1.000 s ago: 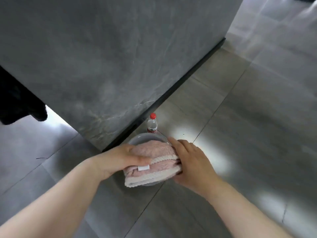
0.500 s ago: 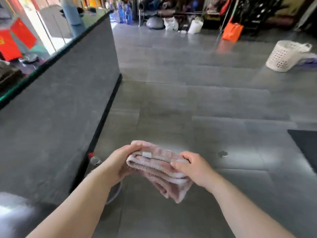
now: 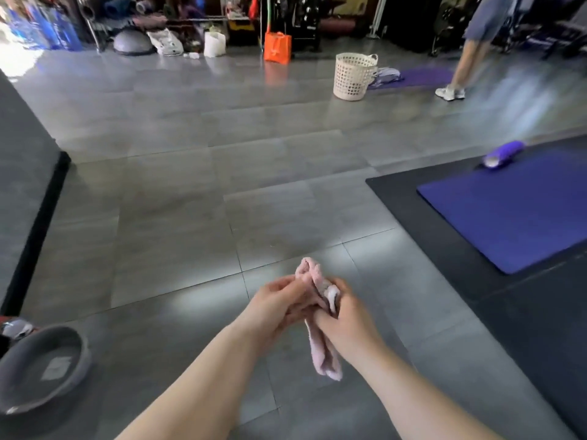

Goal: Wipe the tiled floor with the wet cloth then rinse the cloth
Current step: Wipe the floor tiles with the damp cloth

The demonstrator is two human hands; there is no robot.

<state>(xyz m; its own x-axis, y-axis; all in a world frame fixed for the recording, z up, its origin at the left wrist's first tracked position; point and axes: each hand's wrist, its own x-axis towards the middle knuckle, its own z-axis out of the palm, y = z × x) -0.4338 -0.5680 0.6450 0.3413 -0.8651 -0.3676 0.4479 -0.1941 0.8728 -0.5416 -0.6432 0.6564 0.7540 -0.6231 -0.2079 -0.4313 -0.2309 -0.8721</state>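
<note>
A pink cloth (image 3: 321, 354) hangs bunched between both hands above the grey tiled floor (image 3: 178, 236). My left hand (image 3: 279, 308) grips its upper part from the left, and my right hand (image 3: 344, 315) grips it from the right. One end of the cloth sticks up above the fingers and the other end dangles below them. A grey basin (image 3: 43, 366) stands on the floor at the lower left, apart from the hands. A bottle with a red cap (image 3: 14, 327) lies partly hidden behind the basin.
A dark grey counter wall (image 3: 22, 173) runs along the left. A blue mat (image 3: 514, 204) on black flooring lies to the right, with a rolled purple mat (image 3: 503, 152) on it. A white basket (image 3: 354, 76), an orange bag (image 3: 277, 47) and a walking person (image 3: 470, 52) are farther back.
I have turned right, away from the counter, so the basin now sits at the lower left. The cloth has gone from a flat fold to a bunched strip between my hands.
</note>
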